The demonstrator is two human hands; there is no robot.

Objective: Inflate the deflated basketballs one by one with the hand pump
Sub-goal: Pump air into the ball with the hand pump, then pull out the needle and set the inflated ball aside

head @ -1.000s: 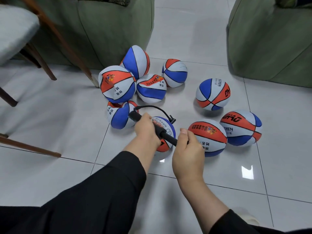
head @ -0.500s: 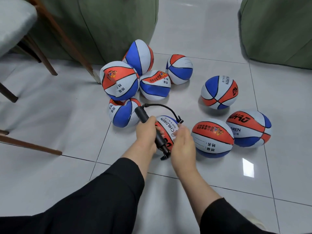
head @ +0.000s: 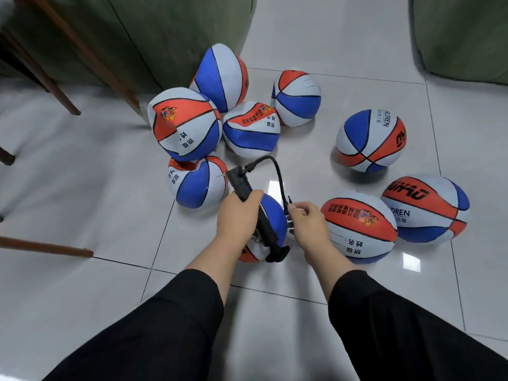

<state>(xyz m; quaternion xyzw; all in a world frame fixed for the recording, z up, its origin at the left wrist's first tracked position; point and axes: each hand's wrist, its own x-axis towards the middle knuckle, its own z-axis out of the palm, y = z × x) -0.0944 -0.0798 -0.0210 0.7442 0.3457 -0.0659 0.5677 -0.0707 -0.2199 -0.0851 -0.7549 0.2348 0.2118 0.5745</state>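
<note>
A person's left hand [head: 238, 215] wraps its fingers around the smooth black barrel of a hand pump [head: 254, 213], which lies slantwise across a small basketball [head: 270, 218] of blue, white and orange panels resting on the glossy tiled floor [head: 82, 188]. The pump's T-shaped handle [head: 277, 254] points back toward the person. On the other side of that ball, the right hand [head: 309, 226] pinches the end of the thin black rubber hose [head: 276, 171], which loops up and over from the pump's far tip; whether the needle sits in the valve cannot be told. Just right of the pumped ball lies a slack, flattened ball [head: 358, 226] with orange printed lettering, touching another soft ball [head: 424, 209] further right. Beyond these, a rounder, firmer ball [head: 371, 140] stands apart. Left of the pumped ball sits a dented ball [head: 198, 181], and behind it a cluster of four creased, partly collapsed balls [head: 189, 127] leans against green upholstered furniture [head: 165, 37]. Dark wooden chair legs [head: 44, 247] stand further left. Black sleeves [head: 170, 320] cover both forearms.
</note>
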